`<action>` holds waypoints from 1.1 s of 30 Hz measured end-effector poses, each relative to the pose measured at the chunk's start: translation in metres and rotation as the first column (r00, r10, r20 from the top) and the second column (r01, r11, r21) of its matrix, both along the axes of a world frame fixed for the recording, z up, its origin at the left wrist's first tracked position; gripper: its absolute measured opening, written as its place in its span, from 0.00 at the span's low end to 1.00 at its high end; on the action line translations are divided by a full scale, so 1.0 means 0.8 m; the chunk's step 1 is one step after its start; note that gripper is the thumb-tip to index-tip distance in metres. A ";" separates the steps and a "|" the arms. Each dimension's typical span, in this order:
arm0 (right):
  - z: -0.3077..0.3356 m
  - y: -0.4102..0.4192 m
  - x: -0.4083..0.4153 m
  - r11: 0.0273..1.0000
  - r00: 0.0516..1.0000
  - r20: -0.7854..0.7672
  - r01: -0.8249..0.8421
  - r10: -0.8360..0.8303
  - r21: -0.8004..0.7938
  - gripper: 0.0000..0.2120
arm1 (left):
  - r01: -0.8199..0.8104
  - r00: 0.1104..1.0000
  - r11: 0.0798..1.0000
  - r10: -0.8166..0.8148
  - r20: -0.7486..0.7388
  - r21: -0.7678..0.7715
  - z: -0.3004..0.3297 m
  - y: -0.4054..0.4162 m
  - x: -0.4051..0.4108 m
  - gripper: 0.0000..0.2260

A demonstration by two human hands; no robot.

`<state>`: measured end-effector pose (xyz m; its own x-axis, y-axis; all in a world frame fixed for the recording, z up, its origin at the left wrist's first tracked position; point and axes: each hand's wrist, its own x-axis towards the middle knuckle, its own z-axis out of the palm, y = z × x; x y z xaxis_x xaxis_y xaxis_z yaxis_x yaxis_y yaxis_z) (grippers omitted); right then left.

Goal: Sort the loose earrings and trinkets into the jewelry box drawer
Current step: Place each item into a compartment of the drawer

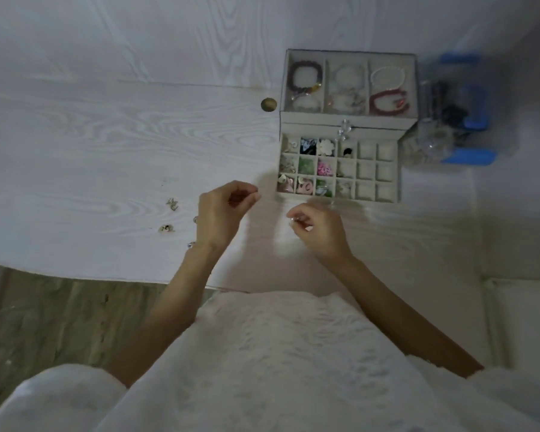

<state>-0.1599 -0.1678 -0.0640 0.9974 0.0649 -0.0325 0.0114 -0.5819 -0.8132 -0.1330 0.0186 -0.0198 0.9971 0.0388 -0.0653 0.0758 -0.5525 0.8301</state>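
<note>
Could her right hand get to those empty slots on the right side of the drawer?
Probably yes: the right hand is just in front of the open drawer, and nothing covers the empty compartments. It seems to pinch something small, too blurred to identify.

A single head-worn, wide-angle camera looks forward and steeply down over the wearer's own white textured garment onto a white wood-grain tabletop. Both forearms reach up from the lower frame edge, placing the left hand and right hand near the centre, at close range. A beige fabric jewelry box with a gridded open drawer sits beyond the hands, right of centre. The lens bends the tabletop's near edge into a curve, and pale wood flooring shows at lower left. No second view shares the scene.
</note>
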 end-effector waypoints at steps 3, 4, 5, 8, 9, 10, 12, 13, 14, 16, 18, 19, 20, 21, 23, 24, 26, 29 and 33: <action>0.008 -0.021 -0.004 0.994 0.995 -0.003 0.104 -0.104 0.030 0.08 | 0.104 0.995 0.995 -0.104 -0.004 0.013 -0.003 -0.023 0.017 0.03; 0.012 -0.029 -0.004 0.989 0.990 0.000 0.143 -0.143 0.028 0.08 | 0.147 0.989 0.989 -0.148 0.005 0.016 -0.003 -0.032 0.021 0.03; 0.017 -0.044 -0.004 0.979 0.980 0.009 0.201 -0.201 0.024 0.08 | 0.208 0.978 0.978 -0.209 0.013 0.018 -0.005 -0.052 0.033 0.04; 0.027 -0.068 -0.005 0.950 0.950 0.024 0.309 -0.310 0.047 0.05 | 0.351 0.932 0.933 -0.356 0.070 0.073 -0.004 -0.100 0.055 0.05; 0.028 -0.078 -0.004 0.933 0.934 0.028 0.356 -0.357 0.052 0.05 | 0.404 0.908 0.910 -0.411 0.079 0.099 -0.006 -0.119 0.064 0.05; 0.028 -0.087 -0.004 0.914 0.915 0.030 0.401 -0.403 0.055 0.05 | 0.448 0.886 0.886 -0.458 0.073 0.123 -0.009 -0.138 0.071 0.05; 0.026 -0.103 -0.004 0.878 0.879 0.013 0.475 -0.476 0.056 0.06 | 0.503 0.855 0.848 -0.517 0.053 0.166 -0.016 -0.171 0.086 0.06; 0.025 -0.108 -0.003 0.863 0.865 0.006 0.501 -0.503 0.065 0.06 | 0.522 0.840 0.830 -0.540 0.052 0.197 -0.019 -0.184 0.094 0.06; 0.025 -0.114 -0.002 0.849 0.851 -0.001 0.524 -0.525 0.076 0.05 | 0.540 0.824 0.806 -0.565 0.041 0.244 -0.023 -0.198 0.103 0.06; 0.026 -0.122 0.000 0.832 0.836 -0.001 0.547 -0.549 0.099 0.06 | 0.580 0.787 0.712 -0.615 -0.048 0.396 -0.031 -0.221 0.120 0.07; 0.028 -0.130 0.004 0.828 0.832 0.010 0.551 -0.555 0.107 0.06 | 0.607 0.758 0.613 -0.638 -0.136 0.506 -0.039 -0.235 0.131 0.08; 0.029 -0.133 0.007 0.825 0.830 0.012 0.554 -0.558 0.111 0.06 | 0.618 0.748 0.588 -0.645 -0.160 0.522 -0.042 -0.237 0.134 0.08; 0.029 -0.137 0.009 0.823 0.827 0.015 0.557 -0.562 0.110 0.06 | 0.627 0.740 0.578 -0.650 -0.170 0.522 -0.044 -0.237 0.135 0.09; 0.030 -0.140 0.012 0.823 0.826 0.024 0.557 -0.563 0.107 0.05 | 0.635 0.733 0.578 -0.660 -0.164 0.512 -0.045 -0.236 0.134 0.09; 0.030 -0.142 0.021 0.827 0.827 0.045 0.555 -0.560 0.091 0.04 | 0.651 0.719 0.587 -0.680 -0.144 0.481 -0.041 -0.231 0.129 0.10; 0.029 -0.142 0.025 0.830 0.829 0.052 0.552 -0.556 0.079 0.04 | 0.649 0.720 0.607 -0.684 -0.114 0.459 -0.038 -0.228 0.126 0.10; 0.024 -0.139 0.038 0.841 0.838 0.068 0.539 -0.542 0.047 0.04 | 0.616 0.743 0.672 -0.669 -0.018 0.410 -0.034 -0.216 0.115 0.08; 0.014 -0.133 0.061 0.860 0.856 0.123 0.509 -0.502 -0.036 0.04 | 0.485 0.785 0.696 -0.614 0.087 0.530 -0.041 -0.191 0.093 0.05; 0.004 -0.129 0.096 0.857 0.879 0.238 0.463 -0.413 -0.224 0.05 | 0.429 0.792 0.684 -0.599 0.119 0.590 -0.050 -0.160 0.064 0.09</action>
